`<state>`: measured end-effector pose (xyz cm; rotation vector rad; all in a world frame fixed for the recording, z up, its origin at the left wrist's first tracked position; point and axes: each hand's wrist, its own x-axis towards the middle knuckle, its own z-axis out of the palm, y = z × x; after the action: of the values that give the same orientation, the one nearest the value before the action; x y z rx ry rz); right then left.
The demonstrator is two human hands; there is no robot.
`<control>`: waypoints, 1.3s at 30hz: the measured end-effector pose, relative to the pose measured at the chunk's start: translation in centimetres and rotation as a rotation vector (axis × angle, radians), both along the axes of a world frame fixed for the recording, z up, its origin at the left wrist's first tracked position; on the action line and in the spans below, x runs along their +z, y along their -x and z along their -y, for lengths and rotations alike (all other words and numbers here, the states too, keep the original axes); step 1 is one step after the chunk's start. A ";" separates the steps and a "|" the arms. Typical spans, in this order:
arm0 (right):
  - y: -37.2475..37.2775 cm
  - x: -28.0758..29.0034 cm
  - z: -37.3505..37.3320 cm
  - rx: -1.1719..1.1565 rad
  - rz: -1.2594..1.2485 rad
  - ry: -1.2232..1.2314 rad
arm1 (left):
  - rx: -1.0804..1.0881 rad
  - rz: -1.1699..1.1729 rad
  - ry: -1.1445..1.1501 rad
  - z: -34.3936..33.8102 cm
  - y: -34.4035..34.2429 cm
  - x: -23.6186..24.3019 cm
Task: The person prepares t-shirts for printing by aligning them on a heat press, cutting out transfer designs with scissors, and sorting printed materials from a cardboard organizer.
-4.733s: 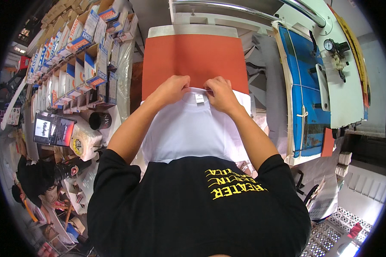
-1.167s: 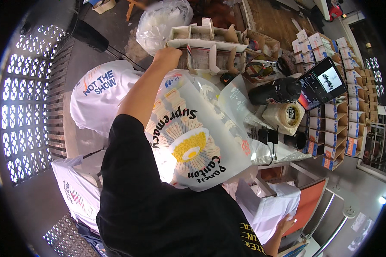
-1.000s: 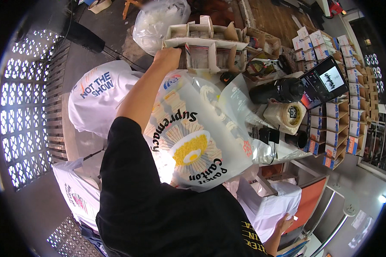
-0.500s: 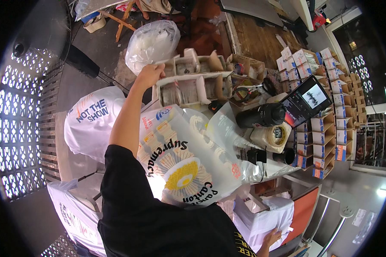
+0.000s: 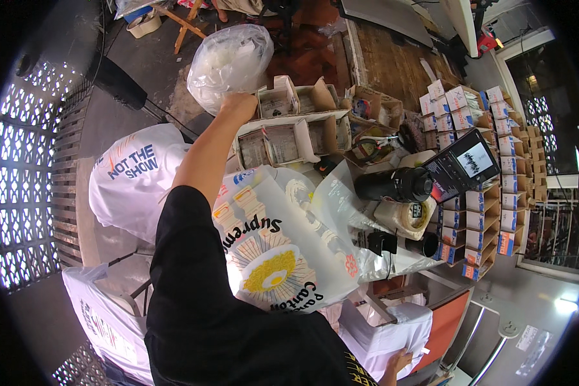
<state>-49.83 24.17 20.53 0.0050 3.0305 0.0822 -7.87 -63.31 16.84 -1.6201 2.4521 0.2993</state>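
Note:
My left arm stretches out to a divided cardboard box [image 5: 296, 119], whose compartments hold small flat plastic packets. My left hand [image 5: 239, 108] is at the box's far left compartment, its fingers hidden behind the back of the hand. Under my forearm lies a translucent film sheet [image 5: 321, 257] printed with a yellow noodle dish, an egg and black lettering. At the lower right, my right hand [image 5: 402, 361] is held low with curled fingers beside a white shirt [image 5: 392, 338] draped over a board. A small white piece shows near its fingertips; whether it is held is unclear.
White printed shirts [image 5: 138, 177] cover boards on the left. Behind the box sits a clear plastic bag [image 5: 231, 64]. To the right stand a black bottle [image 5: 395, 184], scissors [image 5: 402, 138], a tape roll [image 5: 415, 217], a propped tablet [image 5: 463, 164] and stacked small cardboard bins [image 5: 479, 219].
My left hand has moved from the box's left rim a little rightward, down into the compartment, and its fingers have gone out of sight. The right hand stays beside the shirt.

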 end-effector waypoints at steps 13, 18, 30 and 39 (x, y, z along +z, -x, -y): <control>-0.6 -0.1 0.2 0.046 -0.062 -0.041 | 0.317 -0.478 -0.287 3.0 -5.3 0.8; -0.5 0.4 1.0 0.012 -0.024 -0.036 | 0.265 -0.556 -0.216 3.0 -6.4 0.0; -1.1 0.9 1.5 0.015 -0.021 -0.014 | 0.337 -0.678 -0.152 2.3 -7.4 0.5; -1.0 1.4 2.1 -0.002 -0.006 -0.011 | 0.343 -0.520 -0.050 0.9 -5.9 1.7</control>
<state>-48.79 22.11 21.91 0.0091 3.0360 0.0982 -1.93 -64.26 18.52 -2.1579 2.4487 0.9302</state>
